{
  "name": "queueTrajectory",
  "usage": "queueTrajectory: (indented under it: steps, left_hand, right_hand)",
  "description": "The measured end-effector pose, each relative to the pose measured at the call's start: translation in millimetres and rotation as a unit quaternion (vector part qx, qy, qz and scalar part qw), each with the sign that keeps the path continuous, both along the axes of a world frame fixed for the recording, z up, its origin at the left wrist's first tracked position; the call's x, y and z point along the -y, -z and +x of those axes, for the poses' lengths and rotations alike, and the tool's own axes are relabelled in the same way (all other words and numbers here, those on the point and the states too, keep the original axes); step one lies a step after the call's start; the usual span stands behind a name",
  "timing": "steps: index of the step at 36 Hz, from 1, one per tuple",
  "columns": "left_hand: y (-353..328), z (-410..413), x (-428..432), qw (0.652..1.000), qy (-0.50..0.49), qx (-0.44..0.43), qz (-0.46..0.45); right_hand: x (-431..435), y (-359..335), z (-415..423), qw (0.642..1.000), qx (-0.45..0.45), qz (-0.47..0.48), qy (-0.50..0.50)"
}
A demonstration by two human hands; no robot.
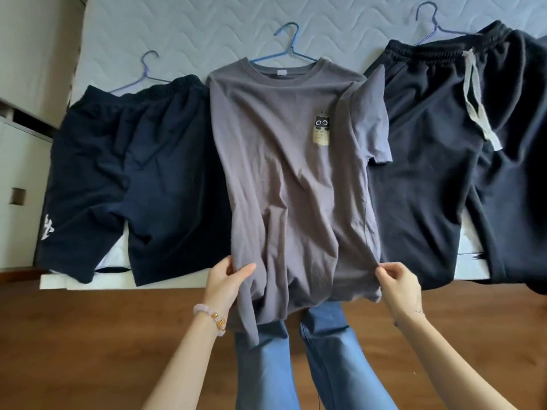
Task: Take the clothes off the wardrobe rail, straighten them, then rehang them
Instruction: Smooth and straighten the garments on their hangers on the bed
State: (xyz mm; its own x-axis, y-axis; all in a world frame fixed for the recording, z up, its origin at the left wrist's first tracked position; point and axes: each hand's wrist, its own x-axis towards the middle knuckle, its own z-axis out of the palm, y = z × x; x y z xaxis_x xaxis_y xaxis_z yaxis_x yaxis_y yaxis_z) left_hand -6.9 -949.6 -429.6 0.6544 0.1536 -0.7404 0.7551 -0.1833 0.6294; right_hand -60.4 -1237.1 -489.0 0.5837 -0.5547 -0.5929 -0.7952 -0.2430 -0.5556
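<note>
Left hand (pixel 228 279) and right hand (pixel 396 284) each pinch a hem corner of grey T-shirt (pixel 296 173) | T-shirt lies on mattress (pixel 207 31), long axis near-to-far, collar pointing to its far side, hem overhanging its near edge

Bare mattress (pixel 207 22) shows only along the top of the frame, between three hanger hooks (pixel 293 39). Navy shorts (pixel 133 173), T-shirt (pixel 281 187) and trousers (pixel 429 173) cover the middle, touching. Wooden floor (pixel 88 335) lies open lower left.
</note>
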Motion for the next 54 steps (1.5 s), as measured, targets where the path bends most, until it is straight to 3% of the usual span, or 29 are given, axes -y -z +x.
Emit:
queueTrajectory:
  steps: [4,8,14,18,22,27,32,38,42,46,50,54]
  left_hand:
    - [-11.2,0.1,-26.8,0.998,-0.042,0.036,0.017]
    - [-17.2,-6.2,-64.1,0.994,-0.096,0.041,0.023]
    - [-12.4,-2.8,-115.2,0.991,-0.081,0.014,0.102]
    - [-3.2,4.9,-143.6,0.985,-0.014,-0.014,0.174]
    - [7.5,5.7,-162.6,0.983,-0.011,-0.036,0.178]
    - [17.3,-4.9,-181.3,0.988,-0.048,-0.066,0.131]
    - [28.3,-14.0,-179.9,0.973,-0.006,-0.028,0.230]
    - [57.8,-42.5,-157.2,0.973,0.000,-0.086,0.214]
    - [83.1,-52.7,-135.3,0.965,-0.006,-0.118,0.234]
    - [97.6,-41.6,-132.3,0.928,0.032,-0.144,0.341]
    - [93.0,-24.2,-128.0,0.905,0.094,-0.194,0.367]
    - [93.4,0.1,-126.9,0.897,0.165,-0.229,0.341]
  right_hand:
    - [23.5,-10.2,-3.9,0.999,0.051,-0.016,-0.004]
    - [43.8,-10.4,-6.3,0.999,0.042,-0.017,-0.029]
    - [46.6,-14.5,0.6,0.998,0.056,0.019,-0.012]
    - [48.1,-10.2,2.5,0.997,0.048,0.054,0.019]
    - [41.7,-11.3,-0.6,0.993,0.033,0.115,-0.009]
    - [44.5,-3.9,-10.2,0.995,-0.003,0.095,-0.025]
    - [49.5,-7.9,-10.4,0.978,-0.001,-0.131,-0.160]
    - [62.0,-8.8,-8.7,0.959,-0.033,-0.218,-0.178]
    - [80.5,15.5,-13.0,0.953,-0.155,-0.192,-0.174]
    - [88.6,35.0,-12.7,0.926,-0.292,-0.132,-0.200]
    - [80.8,39.9,-1.6,0.907,-0.348,-0.092,-0.219]
    - [79.3,34.4,18.9,0.930,-0.295,-0.067,-0.208]
